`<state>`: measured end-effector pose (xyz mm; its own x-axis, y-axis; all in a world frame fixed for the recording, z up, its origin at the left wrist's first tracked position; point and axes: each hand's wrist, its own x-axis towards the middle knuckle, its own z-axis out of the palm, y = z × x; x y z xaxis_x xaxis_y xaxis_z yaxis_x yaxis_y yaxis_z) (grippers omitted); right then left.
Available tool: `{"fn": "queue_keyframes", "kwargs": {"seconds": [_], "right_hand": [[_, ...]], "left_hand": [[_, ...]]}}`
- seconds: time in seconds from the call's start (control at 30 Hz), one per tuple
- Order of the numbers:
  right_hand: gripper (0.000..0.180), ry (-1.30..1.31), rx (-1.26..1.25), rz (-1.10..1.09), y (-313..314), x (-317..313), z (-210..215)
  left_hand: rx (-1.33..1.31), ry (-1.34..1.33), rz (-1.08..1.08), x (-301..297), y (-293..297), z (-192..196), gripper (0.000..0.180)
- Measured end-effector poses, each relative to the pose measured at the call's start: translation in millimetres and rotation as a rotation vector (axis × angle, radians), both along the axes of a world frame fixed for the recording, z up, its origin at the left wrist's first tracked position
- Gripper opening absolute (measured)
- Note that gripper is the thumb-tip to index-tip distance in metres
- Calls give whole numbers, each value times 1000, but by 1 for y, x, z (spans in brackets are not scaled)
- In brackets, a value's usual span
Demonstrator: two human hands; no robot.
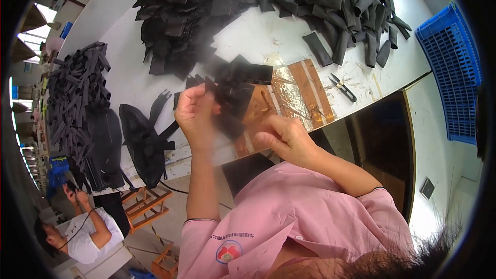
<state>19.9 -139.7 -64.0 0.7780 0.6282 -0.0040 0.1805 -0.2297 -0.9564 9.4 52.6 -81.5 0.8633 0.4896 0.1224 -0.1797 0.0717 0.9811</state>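
Observation:
My left hand (194, 112) has its fingers closed on a black fabric piece (230, 125), which is blurred at its lower end. To the right, my right hand (290, 138) is curled with thumb and fingers together; whatever it may hold is hidden. It sits over the near part of a brown wooden board (321, 90) with a shiny, worn strip. More black fabric pieces (253, 72) lie beyond my left hand and overlap the board's left part. Thread snips (343, 89) rest on the white table, right of the board.
Flat black pieces (181, 20) and rolled black fabric tubes (330, 0) are heaped at the back. Another dark heap (77, 90) and a black bag-like item (140, 147) lie left. A blue crate (449, 72) stands right. A person (95, 235) sits lower left near a wooden stool (149, 207).

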Motion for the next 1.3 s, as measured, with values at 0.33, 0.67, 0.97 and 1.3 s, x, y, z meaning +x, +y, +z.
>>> {"fn": "queue_keyframes", "kwargs": {"seconds": [0.33,0.67,0.97,1.3], "right_hand": [[12,-294,142,-275,56,-12,-21],[15,-689,-122,-270,48,-14,-28],[20,-927,-160,-190,41,-7,-37],[16,-1040,-282,-126,33,-11,-40]], "left_hand": [[49,20,182,-53,-29,-25,10],[-109,195,85,-67,-46,6,12],[-359,337,-27,-64,-40,7,6],[-559,419,-63,-66,-41,-9,7]]}}
